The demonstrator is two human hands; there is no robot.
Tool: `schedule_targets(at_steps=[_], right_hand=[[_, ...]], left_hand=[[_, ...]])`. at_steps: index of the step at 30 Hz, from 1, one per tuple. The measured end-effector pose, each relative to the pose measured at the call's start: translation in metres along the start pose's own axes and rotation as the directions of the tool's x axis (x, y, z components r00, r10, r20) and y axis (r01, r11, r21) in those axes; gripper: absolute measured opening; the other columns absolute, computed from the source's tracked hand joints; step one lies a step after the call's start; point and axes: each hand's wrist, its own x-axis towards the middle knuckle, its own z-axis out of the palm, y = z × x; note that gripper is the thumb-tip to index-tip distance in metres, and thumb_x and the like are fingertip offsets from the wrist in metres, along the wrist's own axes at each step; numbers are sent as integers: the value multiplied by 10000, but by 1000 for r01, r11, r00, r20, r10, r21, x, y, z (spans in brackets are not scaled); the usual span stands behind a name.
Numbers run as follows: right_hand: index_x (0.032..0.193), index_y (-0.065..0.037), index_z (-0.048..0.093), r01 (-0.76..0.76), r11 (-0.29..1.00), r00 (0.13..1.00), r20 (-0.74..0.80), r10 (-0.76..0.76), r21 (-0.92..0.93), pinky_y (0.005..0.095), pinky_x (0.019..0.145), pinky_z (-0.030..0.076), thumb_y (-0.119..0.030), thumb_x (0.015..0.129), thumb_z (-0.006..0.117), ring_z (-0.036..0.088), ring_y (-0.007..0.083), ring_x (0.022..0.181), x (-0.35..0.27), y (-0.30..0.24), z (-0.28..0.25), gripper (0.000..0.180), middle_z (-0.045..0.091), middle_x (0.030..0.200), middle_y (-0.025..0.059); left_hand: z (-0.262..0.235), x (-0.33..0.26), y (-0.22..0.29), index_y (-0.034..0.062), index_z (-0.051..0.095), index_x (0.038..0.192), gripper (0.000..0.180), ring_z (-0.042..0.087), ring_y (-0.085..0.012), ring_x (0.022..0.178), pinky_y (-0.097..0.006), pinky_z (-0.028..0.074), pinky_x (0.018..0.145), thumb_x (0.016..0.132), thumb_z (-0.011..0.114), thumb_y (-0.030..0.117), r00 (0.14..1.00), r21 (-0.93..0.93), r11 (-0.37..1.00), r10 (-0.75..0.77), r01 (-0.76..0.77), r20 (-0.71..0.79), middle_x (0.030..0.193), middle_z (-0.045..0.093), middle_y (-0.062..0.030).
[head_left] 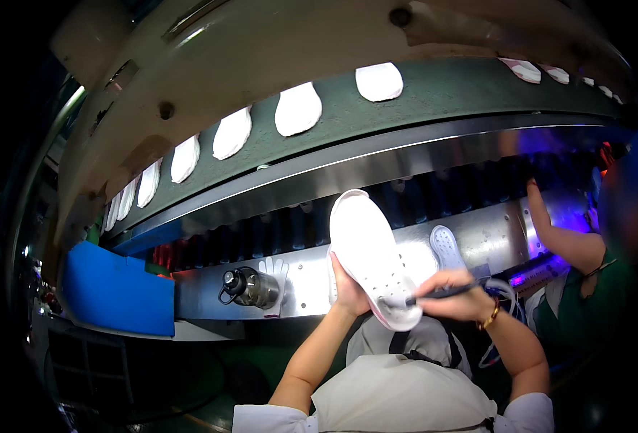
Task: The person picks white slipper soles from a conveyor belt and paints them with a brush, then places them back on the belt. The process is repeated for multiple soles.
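Note:
My left hand [348, 289] grips a white shoe [371, 252] from its left side, sole up and tilted toward me. With its tip on the sole near the heel, a dark pen [445, 292] sits in my right hand [456, 294]. A gold bracelet [491, 315] circles my right wrist. Both hands are above the shiny metal ledge [301, 289] in front of me.
A green conveyor belt [434, 90] carries several white soles [297, 108] along the back. A metal flask [250, 286] and a white glove [276, 278] lie on the ledge, with a blue pad [117, 292] at left. Another white sole [447, 245] lies right. Another person's arm [561, 238] reaches in at right.

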Motion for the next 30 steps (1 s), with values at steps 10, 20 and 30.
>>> schedule_targets(at_steps=[10, 20, 30], right_hand=[[818, 15, 615, 390, 916, 917, 49, -395, 94, 217, 591, 454, -40, 653, 633, 582, 116, 686, 33, -29, -13, 175, 617, 760, 103], [805, -44, 626, 327, 926, 939, 50, -341, 187, 258, 705, 427, -42, 632, 678, 562, 161, 778, 28, -25, -25, 181, 613, 804, 77], [824, -32, 607, 135, 944, 991, -33, -131, 301, 251, 728, 419, -27, 662, 655, 551, 134, 787, 24, -13, -35, 169, 613, 852, 71]], left_hand=[[36, 3, -10, 120, 239, 1277, 792, 430, -262, 1079, -392, 372, 888, 740, 110, 689, 996, -194, 980, -28, 44, 87, 1228, 376, -108], [44, 12, 3, 113, 212, 1287, 798, 424, -281, 1076, -404, 366, 893, 740, 133, 689, 969, 136, 964, 238, -227, -71, 1243, 358, -107], [51, 25, 23, 74, 244, 1257, 906, 524, -358, 899, -448, 445, 756, 667, 191, 759, 911, 57, 919, 377, -391, 164, 1080, 464, -229]])
